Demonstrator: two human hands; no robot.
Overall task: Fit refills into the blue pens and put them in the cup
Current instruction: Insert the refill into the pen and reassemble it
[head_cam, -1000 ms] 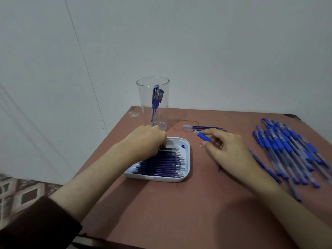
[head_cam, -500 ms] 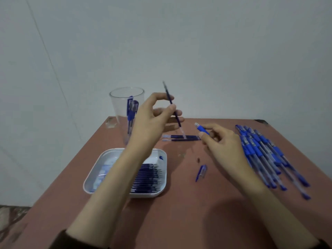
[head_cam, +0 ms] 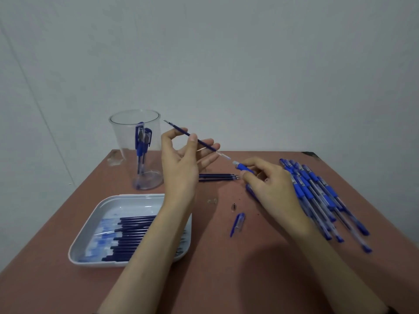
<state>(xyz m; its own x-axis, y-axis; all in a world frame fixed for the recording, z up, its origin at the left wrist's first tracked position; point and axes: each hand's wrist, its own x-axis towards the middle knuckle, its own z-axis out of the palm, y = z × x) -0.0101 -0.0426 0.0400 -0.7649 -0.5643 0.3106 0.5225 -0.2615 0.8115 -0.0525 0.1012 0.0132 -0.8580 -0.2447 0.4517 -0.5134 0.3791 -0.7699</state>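
Sliver of air separates refill point(head_cam: 201, 142) tail from pen point(head_cam: 246, 168) mouth.

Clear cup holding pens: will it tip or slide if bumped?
Probably light: the clear cup looks like thin plastic. Likely tippy: tall, narrower at the base, with pens standing high inside. Might slide rather easily on the smooth table.

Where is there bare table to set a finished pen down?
Bare: the near table between the forearms, this side of the loose cap; also the near-left corner in front of the tray. Crowded: the right side under the pen pile, and the back middle, where spare refills lie between the left hand and right hand.
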